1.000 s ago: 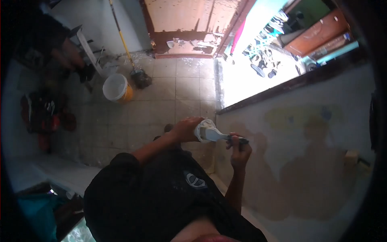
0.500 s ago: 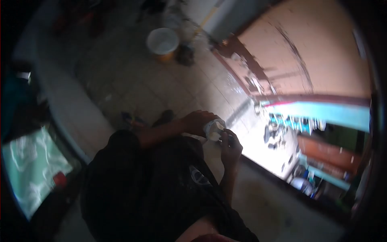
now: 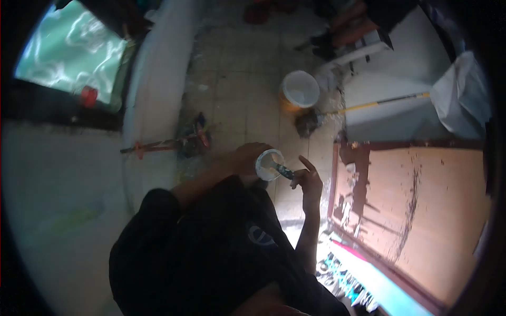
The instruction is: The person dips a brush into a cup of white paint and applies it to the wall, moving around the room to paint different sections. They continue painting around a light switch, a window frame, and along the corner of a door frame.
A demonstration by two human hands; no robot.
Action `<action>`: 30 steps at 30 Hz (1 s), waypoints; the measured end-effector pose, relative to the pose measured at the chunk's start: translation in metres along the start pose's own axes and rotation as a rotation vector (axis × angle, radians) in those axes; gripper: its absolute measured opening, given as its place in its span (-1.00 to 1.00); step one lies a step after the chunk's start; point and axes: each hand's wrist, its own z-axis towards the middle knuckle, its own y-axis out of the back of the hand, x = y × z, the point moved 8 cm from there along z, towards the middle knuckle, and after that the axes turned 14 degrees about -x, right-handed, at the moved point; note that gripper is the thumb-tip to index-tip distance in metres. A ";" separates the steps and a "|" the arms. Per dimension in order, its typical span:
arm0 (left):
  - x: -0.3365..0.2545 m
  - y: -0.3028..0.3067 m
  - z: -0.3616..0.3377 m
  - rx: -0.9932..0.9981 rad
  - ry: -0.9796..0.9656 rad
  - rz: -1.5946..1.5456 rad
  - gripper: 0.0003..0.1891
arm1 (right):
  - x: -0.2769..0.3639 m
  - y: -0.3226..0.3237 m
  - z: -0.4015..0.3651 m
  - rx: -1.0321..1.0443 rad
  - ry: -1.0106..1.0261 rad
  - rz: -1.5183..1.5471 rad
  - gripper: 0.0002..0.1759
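Observation:
A small white plastic tub (image 3: 258, 169) with pale paste inside is held in front of my dark shirt. My left hand (image 3: 252, 156) is wrapped round its far left side, and the tub's mouth faces me. In my right hand (image 3: 311, 183) is what looks like a putty knife (image 3: 284, 171) with a dark green handle, its front end inside the tub. The thumb side of that hand grips the handle's end, while one finger points up and away from it.
A white bucket (image 3: 300, 89) stands on the tiled floor (image 3: 226, 100), beside a yellow-handled broom (image 3: 379, 105). Another person's legs (image 3: 350, 31) show at upper right. A worn wooden door (image 3: 432, 200) is on the right. Tools (image 3: 197, 139) lie near the left wall.
My view has swung round, so the door and bucket sit differently. My right hand has shifted along the putty knife, and one finger is now stretched out. The tub stays in my left hand.

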 end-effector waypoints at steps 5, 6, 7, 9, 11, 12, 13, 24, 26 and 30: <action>-0.010 0.006 -0.074 -0.399 0.236 -0.079 -0.20 | -0.095 0.025 0.074 0.144 -0.381 -0.292 -0.44; -0.016 0.006 -0.088 -0.425 0.255 -0.074 -0.20 | -0.137 0.015 0.098 0.215 -0.364 -0.372 -0.42; -0.024 0.010 -0.102 -0.502 0.292 -0.108 -0.25 | -0.183 0.003 0.119 0.281 -0.346 -0.454 -0.39; -0.034 0.010 -0.133 -0.604 0.329 -0.148 -0.31 | -0.246 -0.033 0.138 0.502 -0.354 -0.693 -0.25; -0.038 0.017 -0.163 -0.743 0.416 -0.016 -0.31 | -0.255 -0.060 0.134 0.689 -0.466 -1.022 -0.04; -0.038 0.019 -0.180 -0.766 0.415 -0.017 -0.31 | -0.267 -0.080 0.137 0.698 -0.449 -1.036 -0.04; -0.033 0.023 -0.200 -0.816 0.487 -0.006 -0.31 | -0.289 -0.104 0.146 0.753 -0.232 -1.170 0.03; -0.021 0.080 -0.362 -1.241 0.774 0.009 -0.34 | -0.173 -0.369 0.066 0.978 0.082 -1.153 0.31; 0.004 0.080 -0.394 -1.287 0.697 0.033 -0.32 | -0.179 -0.394 0.052 1.008 0.099 -1.166 0.33; 0.003 0.103 -0.422 -1.323 0.722 0.110 -0.32 | -0.229 -0.429 0.048 1.010 0.346 -1.247 0.32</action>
